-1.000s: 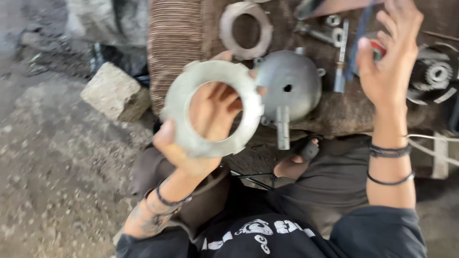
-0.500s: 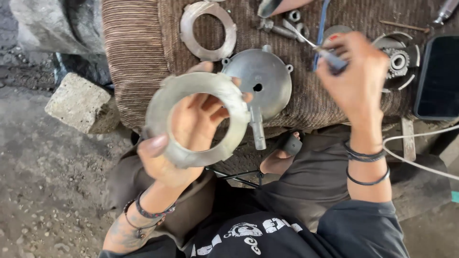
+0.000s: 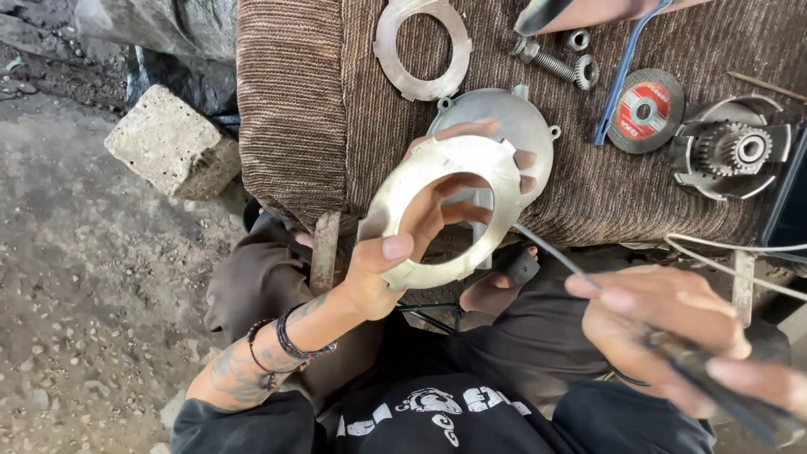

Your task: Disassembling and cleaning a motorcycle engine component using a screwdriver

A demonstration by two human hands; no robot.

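The left hand (image 3: pixel 395 261) has its grip closed on a flat metal ring (image 3: pixel 445 210), thumb on the rim at 7 o'clock and fingers behind it, holding it up just in front of the cloth-covered table (image 3: pixel 336 101). The right hand (image 3: pixel 664 328), at 4 o'clock from the ring, is clenched on a thin dark tool (image 3: pixel 572 265) whose tip points toward the ring's edge. This looks like inspecting or picking at the ring; the next move likely calls for steadying the ring and bringing the tip to its rim. A second ring (image 3: pixel 423 46) lies at 12 o'clock, a round metal cover (image 3: pixel 504 118) just behind the held ring.
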